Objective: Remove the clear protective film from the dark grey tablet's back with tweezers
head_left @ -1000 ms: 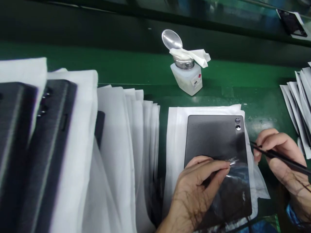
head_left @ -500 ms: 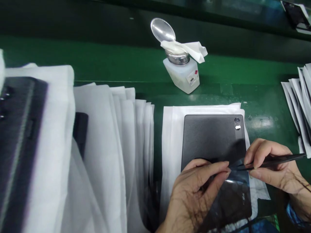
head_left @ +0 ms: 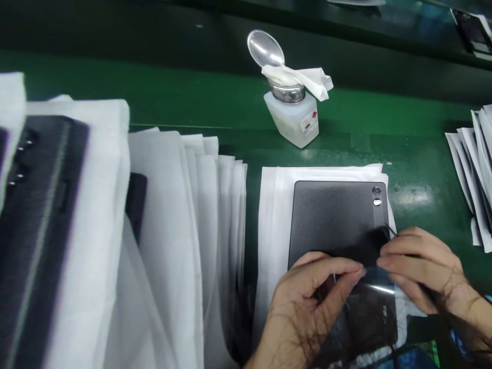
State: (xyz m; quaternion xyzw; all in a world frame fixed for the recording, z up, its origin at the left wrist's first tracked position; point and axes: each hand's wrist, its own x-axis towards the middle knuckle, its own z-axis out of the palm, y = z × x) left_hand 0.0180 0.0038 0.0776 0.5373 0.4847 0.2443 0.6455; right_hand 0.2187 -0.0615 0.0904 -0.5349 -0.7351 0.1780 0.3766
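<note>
A black tablet [head_left: 333, 218] lies back up on white sleeves [head_left: 274, 205], its two round camera rings at the upper right corner. My left hand [head_left: 309, 294] is over the tablet's left half, thumb and forefinger pinched on the edge of a clear film [head_left: 378, 288]. The film hangs over the lower part of the tablet and catches a streak of light. At the tablet's right edge, my right hand [head_left: 423, 266] is closed around dark tweezers [head_left: 391, 230], whose thin end sticks up past the fingers. Its fingertips are by the film's other corner; whether they grip it I cannot tell.
A row of white sleeves [head_left: 165, 205] with dark devices stands upright on the left. Behind the tablet is a squarish pump bottle [head_left: 294, 118] with its metal lid raised and a white wipe on top. More sleeves [head_left: 471, 169] stand at the right edge.
My right hand has turned the tweezers, which pointed left along the film before and now poke upward. Its fingers have come closer to the film's edge. My left hand keeps its pinch.
</note>
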